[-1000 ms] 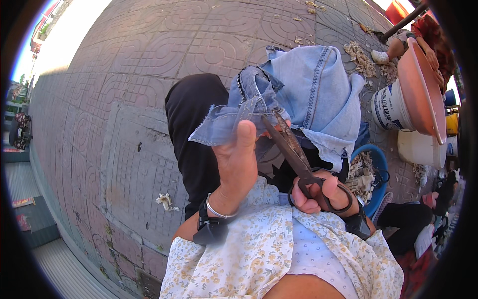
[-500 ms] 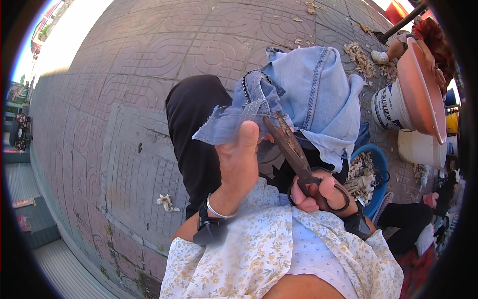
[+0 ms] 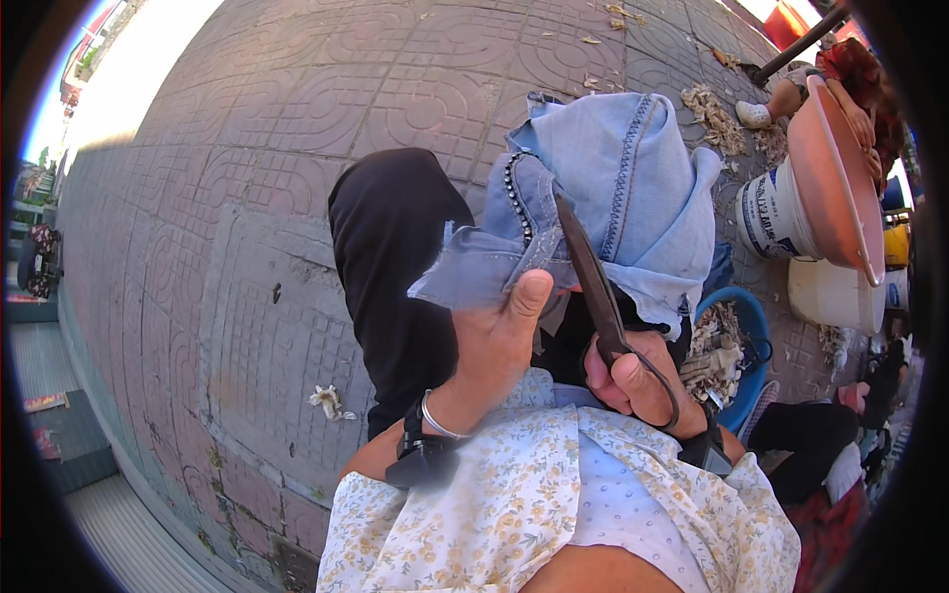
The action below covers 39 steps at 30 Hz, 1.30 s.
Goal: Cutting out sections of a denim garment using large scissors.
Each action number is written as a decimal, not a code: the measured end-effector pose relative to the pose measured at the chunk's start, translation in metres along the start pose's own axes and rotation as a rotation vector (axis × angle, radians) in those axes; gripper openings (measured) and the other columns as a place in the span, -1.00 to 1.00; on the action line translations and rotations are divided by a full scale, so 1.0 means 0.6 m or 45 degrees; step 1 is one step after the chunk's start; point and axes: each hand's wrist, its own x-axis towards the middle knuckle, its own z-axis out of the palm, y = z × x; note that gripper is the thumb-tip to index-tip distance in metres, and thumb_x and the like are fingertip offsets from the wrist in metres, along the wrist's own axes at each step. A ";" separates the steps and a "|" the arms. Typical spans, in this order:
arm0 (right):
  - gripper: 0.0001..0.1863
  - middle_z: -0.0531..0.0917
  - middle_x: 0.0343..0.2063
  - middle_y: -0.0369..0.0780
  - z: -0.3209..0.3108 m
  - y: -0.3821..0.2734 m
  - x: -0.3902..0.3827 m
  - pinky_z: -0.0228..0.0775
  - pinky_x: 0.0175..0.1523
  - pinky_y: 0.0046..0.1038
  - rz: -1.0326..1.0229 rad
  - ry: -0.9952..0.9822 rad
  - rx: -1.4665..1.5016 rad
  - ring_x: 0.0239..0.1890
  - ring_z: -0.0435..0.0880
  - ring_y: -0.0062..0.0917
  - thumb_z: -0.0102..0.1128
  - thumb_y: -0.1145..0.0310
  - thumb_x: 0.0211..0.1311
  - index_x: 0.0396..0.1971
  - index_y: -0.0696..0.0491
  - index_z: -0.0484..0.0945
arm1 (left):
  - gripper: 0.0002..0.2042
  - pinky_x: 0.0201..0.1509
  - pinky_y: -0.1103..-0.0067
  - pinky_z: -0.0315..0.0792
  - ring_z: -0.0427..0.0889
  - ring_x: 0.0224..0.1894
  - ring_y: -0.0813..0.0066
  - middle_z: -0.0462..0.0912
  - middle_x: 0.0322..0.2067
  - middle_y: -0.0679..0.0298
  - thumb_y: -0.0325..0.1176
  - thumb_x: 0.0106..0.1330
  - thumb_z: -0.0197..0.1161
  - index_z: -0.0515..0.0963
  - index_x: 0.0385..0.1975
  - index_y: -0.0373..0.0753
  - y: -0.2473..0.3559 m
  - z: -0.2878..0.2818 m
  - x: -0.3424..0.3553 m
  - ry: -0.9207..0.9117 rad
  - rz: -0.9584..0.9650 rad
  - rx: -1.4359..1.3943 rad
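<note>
A pale blue denim garment [image 3: 657, 183] lies over my lap, its cut edge frayed. My left hand [image 3: 494, 346] is closed on a smaller denim piece [image 3: 489, 259] trimmed with a curved row of dark beads; the thumb lies on top and the other fingers are mostly hidden under the cloth. Dark metal scissors [image 3: 593, 272] are in my right hand [image 3: 638, 381], with fingers and thumb in the handle loops. Their blades look closed together and point away from me, the tips against the denim beside the beaded trim.
To my right stands a blue basin [image 3: 753, 371] of pale cloth scraps. Beyond it a pink basin [image 3: 840, 183] leans by a white bucket [image 3: 776, 212], with another person's hand [image 3: 858, 128] at its rim. Scraps lie on the paving [image 3: 395, 109].
My left hand and the beaded denim piece have shifted right and slightly nearer. The scissors' blades, parted before, now look closed, and the scissors have turned more upright.
</note>
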 end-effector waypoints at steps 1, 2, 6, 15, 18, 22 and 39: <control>-0.35 0.29 -0.76 -0.42 -0.002 -0.003 0.001 -0.03 -0.63 -0.65 -0.011 0.040 0.085 -0.73 0.20 -0.77 -0.07 -0.29 0.13 -0.55 0.11 0.39 | -0.63 -0.21 0.52 0.51 0.65 -0.32 0.35 0.62 -0.36 0.14 -0.16 0.36 0.02 0.48 -0.21 -0.43 -0.001 0.003 -0.004 -0.033 0.070 0.146; -0.34 0.27 -0.78 -0.42 -0.007 -0.004 0.002 -0.05 -0.63 -0.65 -0.024 0.090 0.171 -0.73 0.18 -0.78 -0.06 -0.32 0.11 -0.53 0.12 0.38 | -0.63 -0.21 0.52 0.51 0.65 -0.32 0.35 0.62 -0.36 0.14 -0.16 0.36 0.02 0.48 -0.21 -0.43 0.003 0.004 -0.001 -0.038 0.069 0.143; -0.20 0.29 -0.72 -0.40 -0.016 0.015 -0.008 -0.02 -0.56 -0.66 0.001 -0.039 0.191 -0.67 0.21 -0.76 -0.17 -0.47 0.00 -0.46 0.14 0.39 | -0.62 -0.20 0.55 0.49 0.64 -0.27 0.37 0.62 -0.32 0.12 -0.16 0.38 -0.03 0.47 -0.17 -0.43 0.014 -0.010 0.012 0.017 -0.035 -0.168; -0.18 0.29 -0.64 -0.35 -0.018 0.009 -0.014 0.00 -0.52 -0.64 0.210 -0.290 0.386 -0.63 0.21 -0.74 -0.18 -0.46 0.02 -0.42 0.17 0.39 | -0.60 -0.04 0.20 0.50 0.58 -0.18 0.31 0.57 -0.16 0.12 -0.11 0.38 -0.09 0.47 -0.13 -0.36 -0.010 -0.019 0.007 0.091 -0.088 -0.316; -0.18 0.29 -0.63 -0.34 -0.019 0.009 -0.014 0.00 -0.52 -0.64 0.232 -0.306 0.400 -0.63 0.20 -0.73 -0.17 -0.45 0.03 -0.42 0.18 0.39 | -0.59 -0.06 0.23 0.52 0.59 -0.19 0.29 0.56 -0.17 0.10 -0.11 0.38 -0.10 0.46 -0.12 -0.38 -0.011 -0.021 0.007 0.102 -0.053 -0.206; -0.19 0.28 -0.64 -0.35 -0.021 0.014 -0.013 -0.01 -0.53 -0.66 0.258 -0.327 0.457 -0.63 0.20 -0.74 -0.15 -0.44 0.02 -0.42 0.19 0.40 | -0.58 -0.08 0.27 0.53 0.61 -0.20 0.26 0.56 -0.16 0.08 -0.11 0.38 -0.10 0.45 -0.09 -0.40 -0.009 -0.018 0.008 0.117 -0.068 -0.162; -0.33 0.29 -0.68 -0.38 -0.010 0.002 -0.008 -0.05 -0.61 -0.69 0.197 -0.253 0.278 -0.69 0.17 -0.79 -0.07 -0.30 0.12 -0.50 0.15 0.38 | -0.61 -0.06 0.22 0.53 0.57 -0.12 0.24 0.54 -0.13 0.09 -0.16 0.38 -0.08 0.41 -0.04 -0.37 0.005 -0.010 0.012 -0.031 -0.013 -0.149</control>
